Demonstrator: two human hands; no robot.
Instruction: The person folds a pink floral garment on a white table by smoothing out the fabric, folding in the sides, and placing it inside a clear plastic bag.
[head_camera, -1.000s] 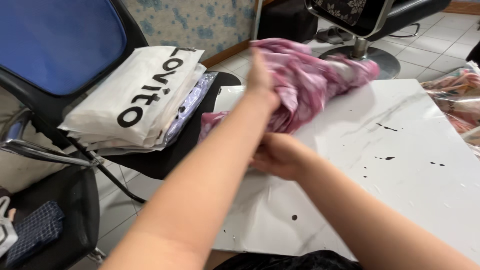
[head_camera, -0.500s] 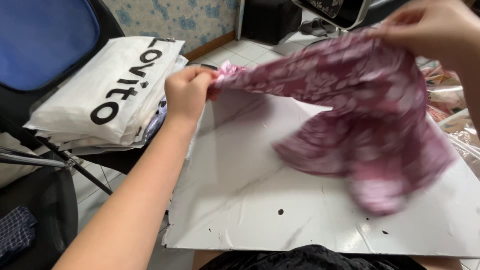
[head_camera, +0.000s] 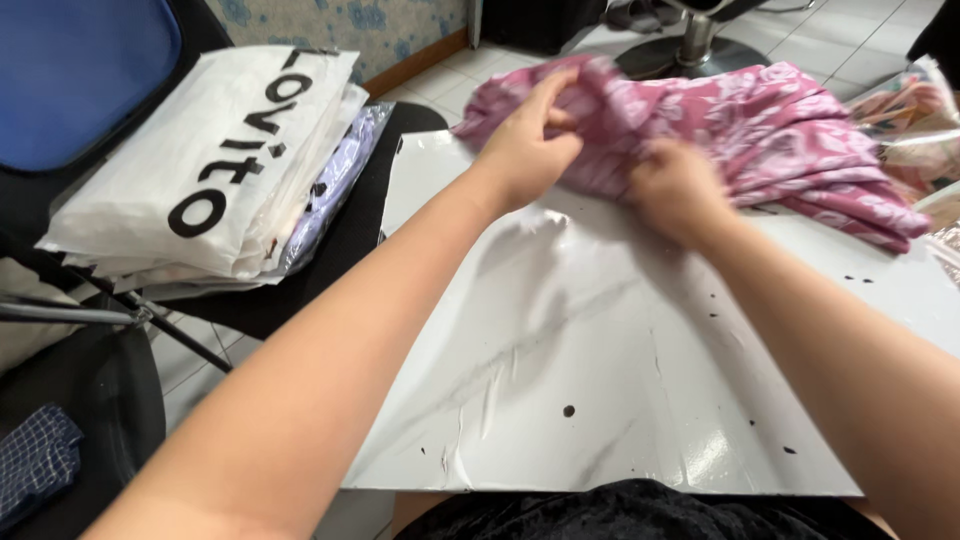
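While both hands bunch the pink cloth (head_camera: 760, 140) at the far edge of the bench (head_camera: 600, 360), the step in hand looks like gathering or folding the garment into a compact shape. The left hand (head_camera: 525, 150) has its fingers (head_camera: 555, 100) pinched on a fold at the cloth's left end, lifting it slightly. The right hand (head_camera: 680, 190) is blurred with motion, its fingers clenched into the fabric just beside the left hand. Most of the cloth lies in loose layered folds to the right, resting on the bench's far right part, with one end trailing toward a clear plastic bag (head_camera: 910, 120) at the right edge.

A judgement on what the next move calls for: the loose right end needs drawing in, and the layers need flattening on the bare white surface nearer the person, with both grips kept firm so the thin fabric does not slide apart.

Half a second earlier the cloth hung spread wide between the hands, the left holding one corner at the bench's left edge and the right raised high at the far right. Now the hands have come together and the cloth is gathered down onto the bench. The stack of white packets (head_camera: 210, 170) on the black chair (head_camera: 330, 240) at left has not moved.
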